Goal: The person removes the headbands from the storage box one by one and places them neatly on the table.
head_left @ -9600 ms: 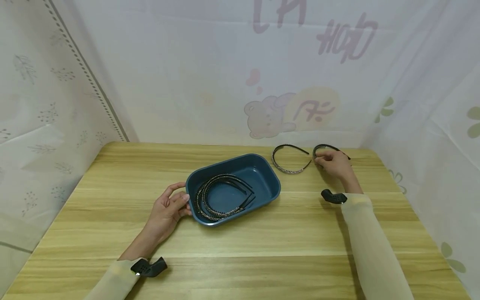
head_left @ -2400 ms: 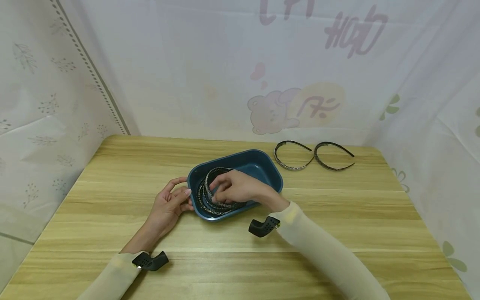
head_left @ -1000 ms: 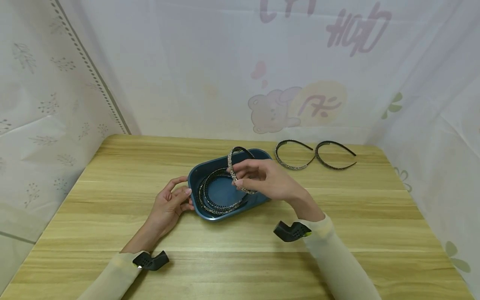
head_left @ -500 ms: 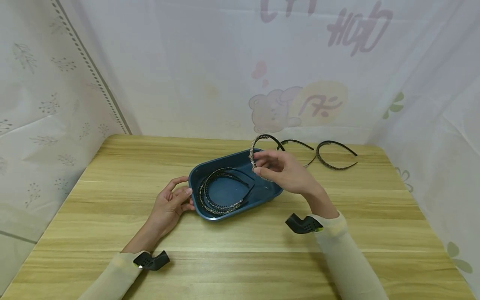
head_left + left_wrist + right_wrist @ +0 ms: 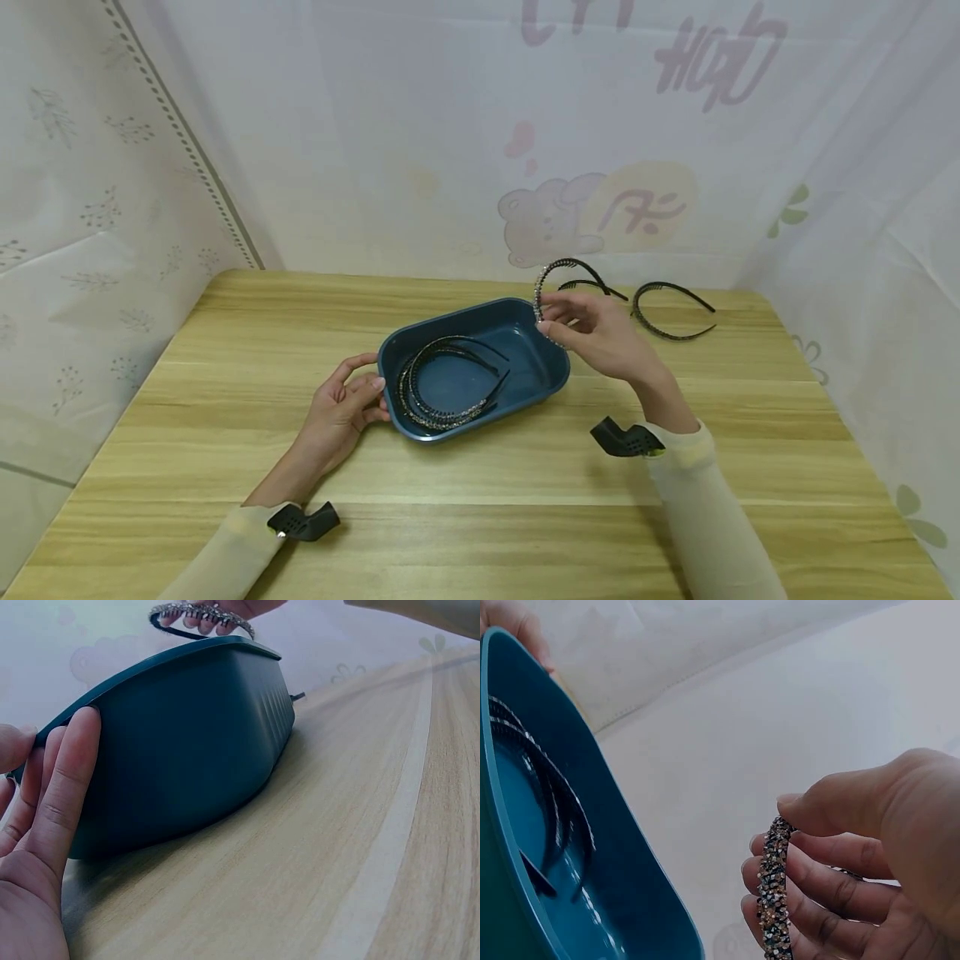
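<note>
My left hand [image 5: 341, 408] holds the left end of a dark blue plastic basin [image 5: 543, 358], thumb at the rim and fingers against the outer wall. Several black headbands [image 5: 408, 387] with glittery outer bands lie nested in the basin's left part. Above its right end, my right hand [image 5: 603, 333] pinches another headband [image 5: 538, 287] between thumb and fingers. Up close in the right wrist view, that headband [image 5: 774, 889] shows a crust of gold, silver and black chips. In the left wrist view the held headband [image 5: 202, 613] appears beyond the basin's rim.
Toward the back right of the wooden table [image 5: 450, 517] lies one headband [image 5: 675, 337]. Left of it, another headband [image 5: 617, 294] is partly hidden behind my right hand. A printed white cloth [image 5: 360, 150] hangs behind the table's far edge.
My right hand has gone from the far-right headband into the basin, lifted a headband out, and carried it right and away from me. My left hand stays on the basin.
</note>
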The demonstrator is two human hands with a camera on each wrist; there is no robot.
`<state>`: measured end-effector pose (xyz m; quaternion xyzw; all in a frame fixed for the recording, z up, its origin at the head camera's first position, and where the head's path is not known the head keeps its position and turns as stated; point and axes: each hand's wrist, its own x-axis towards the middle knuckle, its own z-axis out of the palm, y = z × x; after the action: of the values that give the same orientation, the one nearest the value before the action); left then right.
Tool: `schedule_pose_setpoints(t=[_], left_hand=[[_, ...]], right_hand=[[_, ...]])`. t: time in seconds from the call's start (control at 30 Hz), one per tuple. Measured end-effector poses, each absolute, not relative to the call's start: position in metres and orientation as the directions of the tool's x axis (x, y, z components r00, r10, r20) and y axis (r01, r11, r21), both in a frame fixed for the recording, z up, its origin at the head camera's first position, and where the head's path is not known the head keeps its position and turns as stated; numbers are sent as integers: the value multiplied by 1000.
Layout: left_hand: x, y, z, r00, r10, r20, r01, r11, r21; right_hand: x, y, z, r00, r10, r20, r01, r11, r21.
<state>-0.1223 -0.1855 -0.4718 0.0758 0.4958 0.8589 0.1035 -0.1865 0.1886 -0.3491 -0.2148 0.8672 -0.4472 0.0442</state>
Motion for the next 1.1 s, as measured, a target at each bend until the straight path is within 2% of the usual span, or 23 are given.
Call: schedule_pose_setpoints(t=[0.2,0.73,1.1], left_hand=[[-122,-185,-473,-967,253,27,-102,-480,871],[-122,-185,-475,-965,257,45,-91,-493,865],[-123,-187,-474,-962,268,53,-92,-499,862]], right_hand=[[-192,206,-351,-931,-351,96,-294,572,-766],[-201,248,-352,-974,-217,64,-189,625,-758],[-204,277,-355,-989,-107,102,-147,645,-750]])
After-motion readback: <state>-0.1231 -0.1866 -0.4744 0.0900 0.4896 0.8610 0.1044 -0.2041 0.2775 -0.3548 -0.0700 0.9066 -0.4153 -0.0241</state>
